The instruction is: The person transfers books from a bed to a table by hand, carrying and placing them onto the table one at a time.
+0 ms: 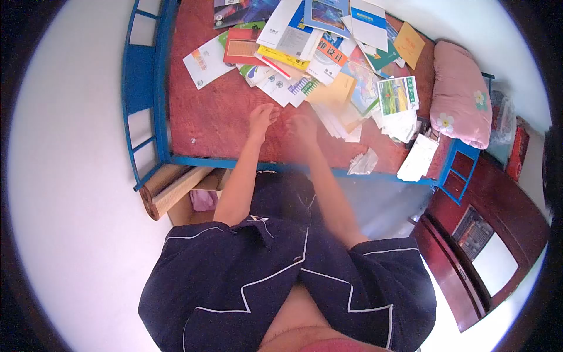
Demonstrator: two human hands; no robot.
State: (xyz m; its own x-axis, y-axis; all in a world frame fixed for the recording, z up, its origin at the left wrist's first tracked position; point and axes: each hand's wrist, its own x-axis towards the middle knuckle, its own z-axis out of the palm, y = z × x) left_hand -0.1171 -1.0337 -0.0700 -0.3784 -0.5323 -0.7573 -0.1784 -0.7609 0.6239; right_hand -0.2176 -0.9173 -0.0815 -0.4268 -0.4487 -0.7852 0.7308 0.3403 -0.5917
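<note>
Over the red bed surface [217, 126], my left hand [263, 119] hovers or rests with its fingers loosely apart and nothing in them. My right hand [301, 128] is beside it, blurred, so its fingers cannot be made out. Just beyond both hands lies a heap of books and papers. Nearest are a white booklet with a purple and green print [303, 87] and a tan envelope [330, 91]. Farther up are a red book [241, 47], a yellow-edged book [282, 57] and a white book with orange lettering [327, 61].
A blue metal bed frame [205, 162] borders the surface. On the right are a pink pillow [460, 88], a picture booklet [397, 95], white papers [418, 157] and a crumpled plastic piece [363, 162]. A cardboard box [182, 210] and a dark red cabinet [498, 205] stand below.
</note>
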